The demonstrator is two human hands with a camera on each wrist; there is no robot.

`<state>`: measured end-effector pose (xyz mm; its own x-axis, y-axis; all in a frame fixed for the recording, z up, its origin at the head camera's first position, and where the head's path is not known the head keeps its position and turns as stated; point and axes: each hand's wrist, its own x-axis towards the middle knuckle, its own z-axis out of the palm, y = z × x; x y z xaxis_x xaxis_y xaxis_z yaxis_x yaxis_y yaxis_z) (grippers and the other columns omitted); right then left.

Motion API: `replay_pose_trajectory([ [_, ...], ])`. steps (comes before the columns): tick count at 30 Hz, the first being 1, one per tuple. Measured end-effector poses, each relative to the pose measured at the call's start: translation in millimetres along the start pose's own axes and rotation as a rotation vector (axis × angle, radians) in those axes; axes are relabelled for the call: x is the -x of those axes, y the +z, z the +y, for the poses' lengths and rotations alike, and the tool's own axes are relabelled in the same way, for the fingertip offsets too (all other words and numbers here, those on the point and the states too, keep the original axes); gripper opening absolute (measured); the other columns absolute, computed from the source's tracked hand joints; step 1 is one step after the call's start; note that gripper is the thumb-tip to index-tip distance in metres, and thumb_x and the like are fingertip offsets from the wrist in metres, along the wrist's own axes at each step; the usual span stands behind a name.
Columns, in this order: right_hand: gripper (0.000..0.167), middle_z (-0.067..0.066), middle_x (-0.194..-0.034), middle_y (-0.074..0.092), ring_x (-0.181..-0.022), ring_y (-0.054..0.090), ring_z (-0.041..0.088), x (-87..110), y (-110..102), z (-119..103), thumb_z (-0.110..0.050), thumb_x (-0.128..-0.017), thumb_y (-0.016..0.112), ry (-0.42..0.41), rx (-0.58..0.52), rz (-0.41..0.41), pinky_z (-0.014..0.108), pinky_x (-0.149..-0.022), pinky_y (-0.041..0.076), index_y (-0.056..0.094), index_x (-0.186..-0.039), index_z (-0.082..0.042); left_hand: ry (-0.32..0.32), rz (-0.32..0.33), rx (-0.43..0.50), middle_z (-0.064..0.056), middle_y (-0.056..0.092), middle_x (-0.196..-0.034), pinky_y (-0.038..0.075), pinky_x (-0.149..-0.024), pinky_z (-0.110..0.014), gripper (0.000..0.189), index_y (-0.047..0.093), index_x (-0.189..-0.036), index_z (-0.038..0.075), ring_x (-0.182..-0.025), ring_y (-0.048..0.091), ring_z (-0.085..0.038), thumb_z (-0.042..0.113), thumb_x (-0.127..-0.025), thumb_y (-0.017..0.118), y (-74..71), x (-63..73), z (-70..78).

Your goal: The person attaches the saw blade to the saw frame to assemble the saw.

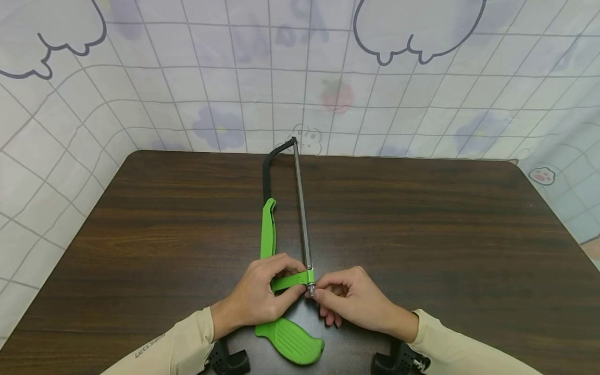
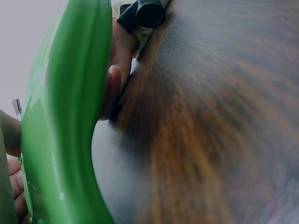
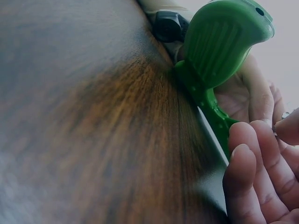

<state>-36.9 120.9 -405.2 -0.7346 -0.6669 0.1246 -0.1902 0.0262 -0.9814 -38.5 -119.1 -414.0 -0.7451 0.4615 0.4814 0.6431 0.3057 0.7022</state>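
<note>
A hacksaw with a green frame [image 1: 268,232] and black front bow [image 1: 266,177] lies on the table, its far end pointing away from me. Its metal blade [image 1: 302,208] runs along the right side. With my left hand [image 1: 258,294] I grip the green crosspiece [image 1: 291,280] at the near end of the blade. My right hand [image 1: 356,302] pinches the small metal wing nut [image 1: 311,288] there with thumb and forefinger. The ribbed green handle [image 3: 217,46] sits closest to me. Close up, the green frame [image 2: 70,116] fills the left of the left wrist view and hides most fingers.
The dark wood-grain table [image 1: 422,234] extends to both sides of the saw. A white gridded cloth [image 1: 300,83] with printed drawings hangs behind its far edge and along the sides. Black wrist devices [image 1: 229,359] sit below both of my wrists.
</note>
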Motion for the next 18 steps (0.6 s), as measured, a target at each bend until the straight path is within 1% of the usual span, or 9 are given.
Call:
replay_pose_trajectory([
  [9, 0.019, 0.023, -0.069, 0.068, -0.053, 0.066, 0.010, 0.3, 0.2, -3.7, -0.005, -0.103, 0.058, 0.041, 0.003, -0.007, 0.035, -0.044, 0.055, 0.074, -0.098, 0.003, 0.009, 0.002, 0.005, 0.004, 0.068, -0.088, 0.048, -0.066, -0.018, 0.019, 0.072, -0.107, 0.018, -0.073, 0.053, -0.002, 0.008, -0.090, 0.076, -0.4, -0.8, -0.2],
  [11, 0.019, 0.023, -0.070, 0.068, -0.054, 0.066, 0.011, 1.0, 0.0, -3.6, -0.004, -0.103, 0.057, 0.042, 0.011, -0.014, 0.034, -0.045, 0.055, 0.075, -0.098, 0.003, -0.002, 0.000, 0.007, 0.005, 0.068, -0.089, 0.048, -0.067, -0.017, 0.020, 0.072, -0.107, 0.018, -0.073, 0.053, -0.001, 0.008, -0.090, 0.076, -0.8, -0.9, 0.6],
  [14, 0.019, 0.023, -0.070, 0.069, -0.054, 0.066, 0.013, 1.7, -0.6, -3.0, -0.001, -0.102, 0.056, 0.036, 0.021, -0.026, 0.033, -0.045, 0.055, 0.074, -0.099, 0.003, -0.009, -0.003, 0.000, 0.005, 0.068, -0.089, 0.048, -0.067, -0.017, 0.021, 0.072, -0.107, 0.018, -0.073, 0.052, -0.001, 0.008, -0.089, 0.076, -1.3, -1.1, 1.7],
  [18, 0.020, 0.023, -0.070, 0.069, -0.053, 0.066, 0.015, 1.8, -1.7, -1.4, 0.002, -0.101, 0.053, -0.001, 0.009, -0.045, 0.033, -0.045, 0.054, 0.073, -0.100, 0.004, -0.022, -0.004, -0.006, 0.006, 0.067, -0.088, 0.047, -0.066, -0.017, 0.021, 0.072, -0.106, 0.018, -0.072, 0.051, -0.001, 0.008, -0.089, 0.077, -1.3, -0.8, 2.4],
])
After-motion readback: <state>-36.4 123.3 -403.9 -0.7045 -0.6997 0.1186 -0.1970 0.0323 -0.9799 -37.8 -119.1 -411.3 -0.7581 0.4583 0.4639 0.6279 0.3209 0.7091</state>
